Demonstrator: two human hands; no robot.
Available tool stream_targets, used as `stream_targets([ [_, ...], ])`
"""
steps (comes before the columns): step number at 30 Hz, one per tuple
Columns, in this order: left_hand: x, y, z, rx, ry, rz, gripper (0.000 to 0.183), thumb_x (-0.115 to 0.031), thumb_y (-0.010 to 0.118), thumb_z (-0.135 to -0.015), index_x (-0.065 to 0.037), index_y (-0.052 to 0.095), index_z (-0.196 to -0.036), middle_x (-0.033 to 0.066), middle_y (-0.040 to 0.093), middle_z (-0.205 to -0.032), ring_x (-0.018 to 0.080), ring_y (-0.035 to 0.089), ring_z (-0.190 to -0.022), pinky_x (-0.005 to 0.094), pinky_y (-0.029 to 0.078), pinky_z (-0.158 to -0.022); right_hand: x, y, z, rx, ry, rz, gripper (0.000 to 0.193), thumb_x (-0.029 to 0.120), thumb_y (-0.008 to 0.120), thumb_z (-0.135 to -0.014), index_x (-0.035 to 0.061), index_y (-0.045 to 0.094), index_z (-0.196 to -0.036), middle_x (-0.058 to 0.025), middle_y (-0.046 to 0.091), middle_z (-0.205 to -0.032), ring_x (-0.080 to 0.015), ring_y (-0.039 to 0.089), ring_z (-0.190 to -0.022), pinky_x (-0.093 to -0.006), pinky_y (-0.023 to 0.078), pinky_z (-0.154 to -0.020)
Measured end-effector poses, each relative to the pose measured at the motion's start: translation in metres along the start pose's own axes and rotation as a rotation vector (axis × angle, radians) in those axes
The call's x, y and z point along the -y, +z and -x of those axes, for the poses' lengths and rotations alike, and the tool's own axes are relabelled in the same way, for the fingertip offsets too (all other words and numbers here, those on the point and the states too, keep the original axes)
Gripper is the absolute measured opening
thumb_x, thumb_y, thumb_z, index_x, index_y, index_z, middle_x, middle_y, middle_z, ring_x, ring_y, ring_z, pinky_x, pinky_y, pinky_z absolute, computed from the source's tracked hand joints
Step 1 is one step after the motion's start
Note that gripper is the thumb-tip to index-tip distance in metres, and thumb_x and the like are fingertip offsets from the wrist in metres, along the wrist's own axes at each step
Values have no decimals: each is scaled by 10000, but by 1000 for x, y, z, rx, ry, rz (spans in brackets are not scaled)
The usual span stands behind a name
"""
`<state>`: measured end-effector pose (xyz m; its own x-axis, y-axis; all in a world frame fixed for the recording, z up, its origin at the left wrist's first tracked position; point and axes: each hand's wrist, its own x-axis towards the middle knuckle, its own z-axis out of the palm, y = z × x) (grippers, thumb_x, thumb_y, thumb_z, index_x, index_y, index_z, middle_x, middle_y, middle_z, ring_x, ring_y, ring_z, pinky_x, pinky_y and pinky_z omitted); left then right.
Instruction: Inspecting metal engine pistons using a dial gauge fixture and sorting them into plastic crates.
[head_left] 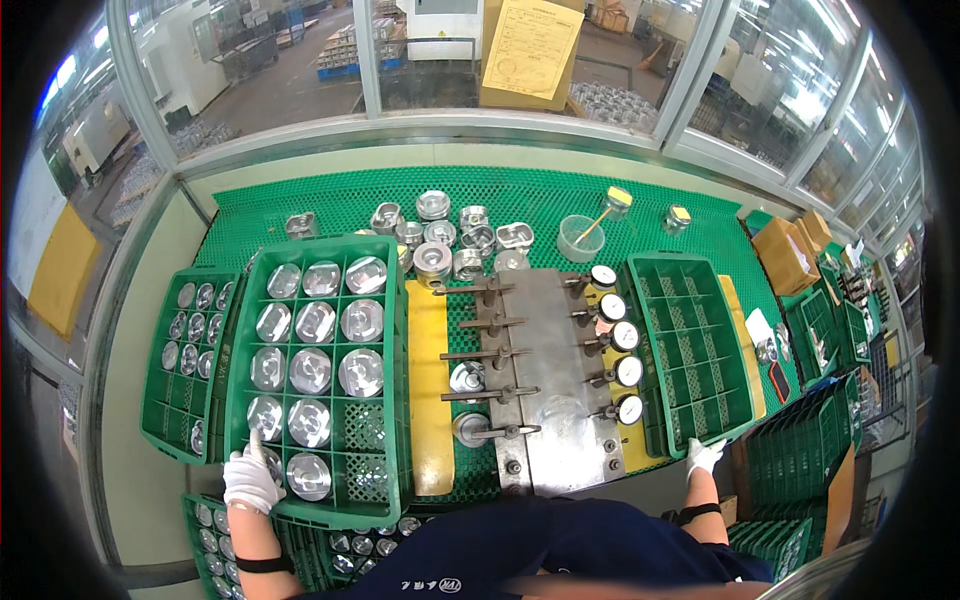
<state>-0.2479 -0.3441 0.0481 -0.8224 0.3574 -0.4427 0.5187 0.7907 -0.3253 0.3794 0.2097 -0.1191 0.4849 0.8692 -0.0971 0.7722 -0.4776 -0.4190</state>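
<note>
My left hand [253, 480], in a white glove, is at the near left corner of a large green divided crate [400, 330]. Its fingers curve around a silver piston [272, 463] in the corner compartment, partly hiding it. Shiny pistons fill most of that crate's compartments; two near its right side hold none. Far to the right, my gloved right hand [705, 456] has its fingers over the near rim of another green divided crate [740, 400], whose compartments hold no pistons. Between the crates stands a steel gauging fixture [560, 370] with several dial gauges [625, 336].
Two pistons [467, 379] sit beside the fixture's left arms. More loose pistons [433, 258] stand behind it, near a clear tub [581, 238] with a stick. A smaller green crate [165, 400] lies left. Cardboard boxes [785, 255] and a red-edged phone-like object [779, 382] are right.
</note>
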Motion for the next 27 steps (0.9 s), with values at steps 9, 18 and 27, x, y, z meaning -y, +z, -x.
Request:
stream_targets([
  [9, -6, 2, -14, -65, -22, -112, 1215, -385, 792, -620, 3, 137, -1567, 139, 644, -1185, 285, 614, -1062, 357, 476, -928, 7, -2, 1, 15, 12, -493, 969, 91, 558, -848, 71, -74, -1582, -248, 463, -1468, -368, 526, -1280, -403, 402, -1088],
  [18, -31, -70, 110, -693, -128, 367, 856, -120, 854, -580, -82, 460, -1339, 164, 589, -1164, 366, 569, -1108, 442, 494, -952, 7, -87, -42, 211, -237, 285, 965, 409, 717, -817, 19, 227, -1551, -313, 371, -1497, -451, 455, -1328, -449, 407, -1099],
  [27, -220, -74, 166, -334, 569, 2514, 713, -493, 687, -886, -137, 430, -1447, 156, 519, -1390, 326, 631, -1044, 402, 590, -739, 77, -130, -83, 419, -683, -532, 623, 83, 667, -909, 28, 417, -1477, -150, 584, -1356, -122, 640, -930, -268, 515, -868],
])
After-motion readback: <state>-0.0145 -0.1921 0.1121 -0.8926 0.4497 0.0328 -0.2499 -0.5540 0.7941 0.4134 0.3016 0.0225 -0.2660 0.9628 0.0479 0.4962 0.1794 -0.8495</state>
